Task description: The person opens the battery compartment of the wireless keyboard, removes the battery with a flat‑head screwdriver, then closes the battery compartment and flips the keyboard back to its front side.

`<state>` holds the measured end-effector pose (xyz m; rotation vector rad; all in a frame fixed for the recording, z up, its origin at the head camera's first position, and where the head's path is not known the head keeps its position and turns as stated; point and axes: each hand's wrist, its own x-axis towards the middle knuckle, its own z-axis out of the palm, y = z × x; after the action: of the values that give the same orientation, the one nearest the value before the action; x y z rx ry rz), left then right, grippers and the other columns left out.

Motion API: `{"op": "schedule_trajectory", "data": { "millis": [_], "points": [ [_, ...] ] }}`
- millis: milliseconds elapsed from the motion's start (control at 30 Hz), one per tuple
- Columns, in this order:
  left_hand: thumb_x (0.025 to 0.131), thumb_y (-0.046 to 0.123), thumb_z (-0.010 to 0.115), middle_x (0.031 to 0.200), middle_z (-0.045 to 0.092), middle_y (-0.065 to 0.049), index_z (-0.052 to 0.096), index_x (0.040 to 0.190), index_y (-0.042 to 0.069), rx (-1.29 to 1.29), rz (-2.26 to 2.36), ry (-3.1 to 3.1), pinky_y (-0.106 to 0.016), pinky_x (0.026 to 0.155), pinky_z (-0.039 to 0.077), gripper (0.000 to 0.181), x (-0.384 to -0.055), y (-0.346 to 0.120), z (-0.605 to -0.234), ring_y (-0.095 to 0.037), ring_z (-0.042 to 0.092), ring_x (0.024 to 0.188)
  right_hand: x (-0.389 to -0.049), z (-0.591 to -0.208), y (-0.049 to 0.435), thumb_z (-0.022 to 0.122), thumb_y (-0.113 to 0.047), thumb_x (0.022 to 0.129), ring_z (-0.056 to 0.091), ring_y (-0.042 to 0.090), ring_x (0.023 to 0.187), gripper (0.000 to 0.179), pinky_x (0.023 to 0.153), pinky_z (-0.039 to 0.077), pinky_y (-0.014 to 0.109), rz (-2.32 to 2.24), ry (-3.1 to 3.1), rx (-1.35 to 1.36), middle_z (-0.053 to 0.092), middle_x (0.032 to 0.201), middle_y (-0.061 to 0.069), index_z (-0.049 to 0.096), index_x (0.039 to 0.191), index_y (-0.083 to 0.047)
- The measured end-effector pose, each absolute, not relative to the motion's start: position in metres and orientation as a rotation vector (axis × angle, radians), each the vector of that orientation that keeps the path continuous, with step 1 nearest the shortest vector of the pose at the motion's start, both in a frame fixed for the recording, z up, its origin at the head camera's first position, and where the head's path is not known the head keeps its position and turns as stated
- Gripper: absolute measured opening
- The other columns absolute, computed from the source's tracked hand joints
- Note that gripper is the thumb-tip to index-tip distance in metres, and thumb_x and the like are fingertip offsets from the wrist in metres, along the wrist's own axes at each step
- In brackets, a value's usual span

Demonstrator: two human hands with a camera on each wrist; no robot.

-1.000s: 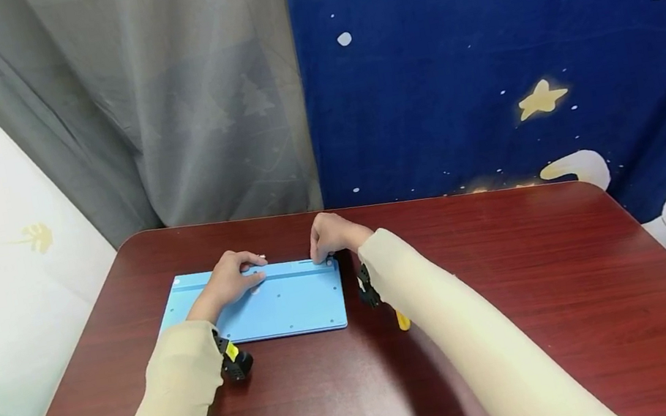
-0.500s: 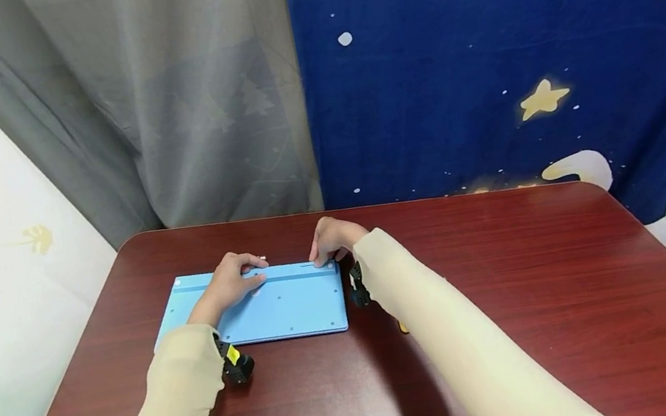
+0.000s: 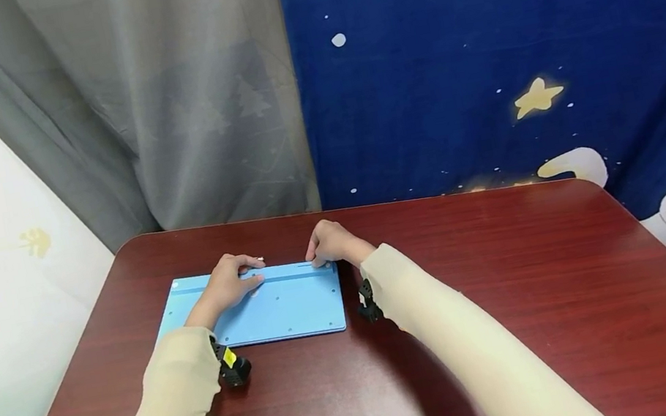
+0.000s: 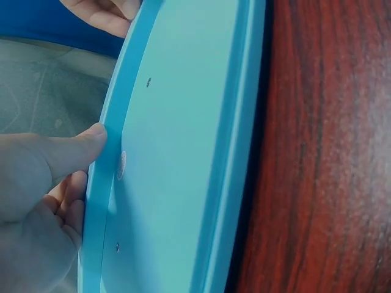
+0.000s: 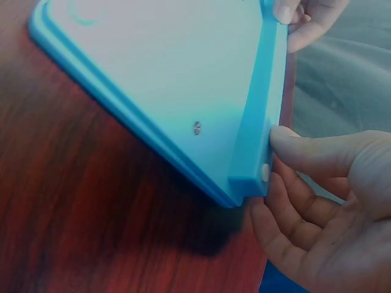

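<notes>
A light blue keyboard [image 3: 297,307] lies underside up on the table, showing small screws, round feet and a raised bar along its far edge. My left hand [image 3: 228,281] grips that far edge near the middle. In the left wrist view its thumb [image 4: 82,146] lies on the bar and the other fingers curl at the edge. At the far right corner my right hand [image 3: 334,241] pinches the bar's end. The right wrist view has the thumb [image 5: 305,149] on the bar beside a white foot [image 5: 265,173], fingers curled beneath the edge.
The brown table [image 3: 522,293] extends widely to the right. A small white bit [image 3: 261,258] shows beyond my left fingers. Grey curtain [image 3: 209,111] and blue curtain [image 3: 449,68] hang behind the far table edge.
Both hands keep their hold on the keyboard's far edge. The right hand and wrist have shifted slightly; a yellow handle seen earlier beside the right forearm is now almost wholly hidden by the sleeve.
</notes>
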<state>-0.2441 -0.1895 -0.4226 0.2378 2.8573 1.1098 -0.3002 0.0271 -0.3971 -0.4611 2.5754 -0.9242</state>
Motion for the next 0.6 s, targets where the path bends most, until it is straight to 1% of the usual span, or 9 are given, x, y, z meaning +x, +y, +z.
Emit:
{"op": "schedule_trajectory", "data": {
  "millis": [167,400,600],
  "points": [
    [0.086,0.008,0.064,0.106,0.048,-0.020,0.064,0.108,0.000,0.283,1.138,2.862,-0.044,0.080,0.041,0.024,-0.242,-0.193,-0.424,-0.031,0.045,0.093,-0.295,-0.399,0.028,0.069,0.003,0.077,0.058,0.018,0.058,0.006,0.055,0.048,0.024,-0.961,2.592,-0.489,0.066,0.090,0.009,0.072,0.080,-0.001],
    [0.087,0.012,0.062,0.109,0.048,-0.018,0.059,0.117,0.002,0.305,1.196,2.847,-0.042,0.083,0.040,0.031,-0.239,-0.198,-0.423,-0.030,0.045,0.096,-0.287,-0.399,0.031,0.070,-0.009,0.081,0.056,0.012,0.073,0.007,0.064,0.046,0.023,-0.893,2.678,-0.577,0.067,0.090,0.002,0.072,0.087,-0.006],
    [0.089,0.015,0.060,0.111,0.050,-0.018,0.058,0.118,0.002,0.364,1.175,2.841,-0.040,0.081,0.042,0.032,-0.231,-0.207,-0.415,-0.028,0.046,0.095,-0.277,-0.393,0.037,0.070,-0.013,0.081,0.058,0.010,0.075,0.012,0.065,0.046,0.023,-0.865,2.693,-0.641,0.067,0.088,0.001,0.071,0.091,-0.008]
  ]
}}
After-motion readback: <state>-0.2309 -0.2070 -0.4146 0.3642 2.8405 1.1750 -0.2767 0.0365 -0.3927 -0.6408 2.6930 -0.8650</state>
